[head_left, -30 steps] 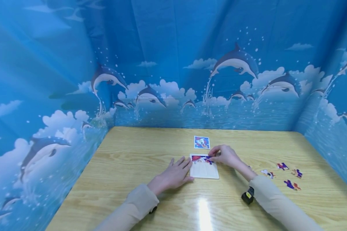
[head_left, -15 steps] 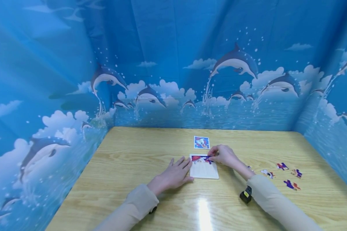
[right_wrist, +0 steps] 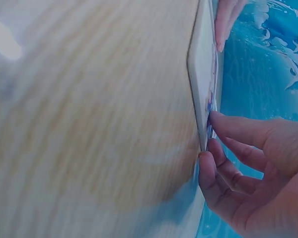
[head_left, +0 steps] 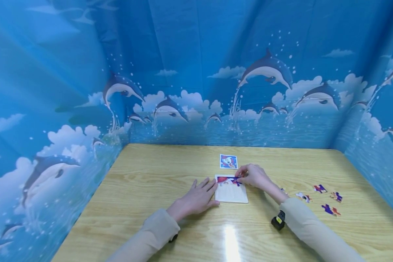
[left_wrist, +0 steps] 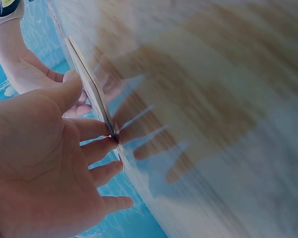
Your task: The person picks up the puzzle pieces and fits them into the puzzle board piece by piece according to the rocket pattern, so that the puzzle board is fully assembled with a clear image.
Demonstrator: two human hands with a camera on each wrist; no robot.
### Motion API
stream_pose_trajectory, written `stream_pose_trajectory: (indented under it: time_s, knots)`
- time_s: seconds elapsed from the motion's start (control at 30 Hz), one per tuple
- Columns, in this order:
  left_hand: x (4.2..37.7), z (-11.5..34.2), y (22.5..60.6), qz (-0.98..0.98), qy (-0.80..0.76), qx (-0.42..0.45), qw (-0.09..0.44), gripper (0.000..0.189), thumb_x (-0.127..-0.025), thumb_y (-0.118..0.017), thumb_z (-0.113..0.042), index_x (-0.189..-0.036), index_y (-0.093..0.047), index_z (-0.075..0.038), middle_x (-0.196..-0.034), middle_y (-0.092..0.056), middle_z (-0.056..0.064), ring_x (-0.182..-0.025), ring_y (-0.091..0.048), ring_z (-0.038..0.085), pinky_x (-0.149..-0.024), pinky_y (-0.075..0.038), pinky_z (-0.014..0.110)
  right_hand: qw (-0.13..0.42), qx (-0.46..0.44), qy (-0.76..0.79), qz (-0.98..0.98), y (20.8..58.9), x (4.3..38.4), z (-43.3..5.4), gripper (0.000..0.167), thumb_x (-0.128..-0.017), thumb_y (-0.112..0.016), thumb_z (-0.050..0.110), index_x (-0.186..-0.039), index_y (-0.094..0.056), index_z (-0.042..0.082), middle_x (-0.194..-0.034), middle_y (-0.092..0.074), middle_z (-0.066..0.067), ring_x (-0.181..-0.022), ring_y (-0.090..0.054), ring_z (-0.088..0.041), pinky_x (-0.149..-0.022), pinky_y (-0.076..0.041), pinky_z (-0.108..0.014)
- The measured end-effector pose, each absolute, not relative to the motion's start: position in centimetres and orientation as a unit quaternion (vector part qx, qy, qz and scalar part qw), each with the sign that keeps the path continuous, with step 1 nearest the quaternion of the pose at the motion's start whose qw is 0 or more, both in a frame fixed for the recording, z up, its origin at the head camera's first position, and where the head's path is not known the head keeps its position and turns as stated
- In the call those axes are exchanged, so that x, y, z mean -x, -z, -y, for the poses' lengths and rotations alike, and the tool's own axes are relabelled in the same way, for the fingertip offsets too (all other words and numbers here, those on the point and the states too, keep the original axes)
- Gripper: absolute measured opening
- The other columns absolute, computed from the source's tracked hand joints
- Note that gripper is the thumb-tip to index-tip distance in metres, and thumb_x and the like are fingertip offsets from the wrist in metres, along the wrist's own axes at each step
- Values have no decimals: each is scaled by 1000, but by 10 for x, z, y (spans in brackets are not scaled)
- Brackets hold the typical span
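A white puzzle board [head_left: 231, 195] lies flat on the table, with joined jigsaw pieces [head_left: 225, 180] in red, white and purple along its far side. My left hand [head_left: 199, 196] rests at the board's left edge, fingers spread and fairly straight; the left wrist view shows the fingertips [left_wrist: 111, 141] touching that edge. At the far right corner, my right hand [head_left: 253, 177] pinches a purple puzzle piece [head_left: 238, 180] against the board. Its thumb [right_wrist: 228, 124] presses on the piece in the right wrist view, while other fingers curl at the board's side. The fingers partly hide this piece.
Behind the board lies a small picture card [head_left: 228, 161] showing a white figure on blue and red. Several loose puzzle pieces [head_left: 320, 188] are scattered to the right, one partly hidden by the right forearm. A blue dolphin-printed curtain [head_left: 196, 127] borders the table.
My right wrist has shifted slightly left, uncovering a bit more of a loose piece beside the forearm. The fingers keep to the same corner. My left hand has not moved.
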State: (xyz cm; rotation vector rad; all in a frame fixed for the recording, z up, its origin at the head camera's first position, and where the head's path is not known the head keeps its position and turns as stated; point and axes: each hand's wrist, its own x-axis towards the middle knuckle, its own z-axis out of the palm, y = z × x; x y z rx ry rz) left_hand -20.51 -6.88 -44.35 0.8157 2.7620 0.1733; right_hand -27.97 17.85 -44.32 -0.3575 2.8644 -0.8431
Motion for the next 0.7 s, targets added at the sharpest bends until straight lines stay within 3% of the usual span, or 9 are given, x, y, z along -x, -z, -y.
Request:
stream_pose_trajectory:
  time_s: [0.47, 0.7]
  knots:
    - [205, 69, 444, -951, -53, -281, 121, 74, -104, -44, -55, -161, -26, -12, -169, -20, 3, -155, -17, 28, -124, -15, 59, 66, 118, 299, -945, 445, 277, -178, 10, -87, -78, 10, -96, -75, 11, -83, -67, 1, -70, -55, -14, -63, -45, -28]
    - [206, 69, 447, -951, -52, -282, 114, 74, -104, -43, -55, -161, -26, -11, -168, -20, 3, -155, -18, 29, -124, -15, 59, 44, 114, 326, -937, 444, 278, -189, 14, -97, -69, 19, -104, -76, 8, -95, -72, -5, -70, -60, -15, -60, -51, -29]
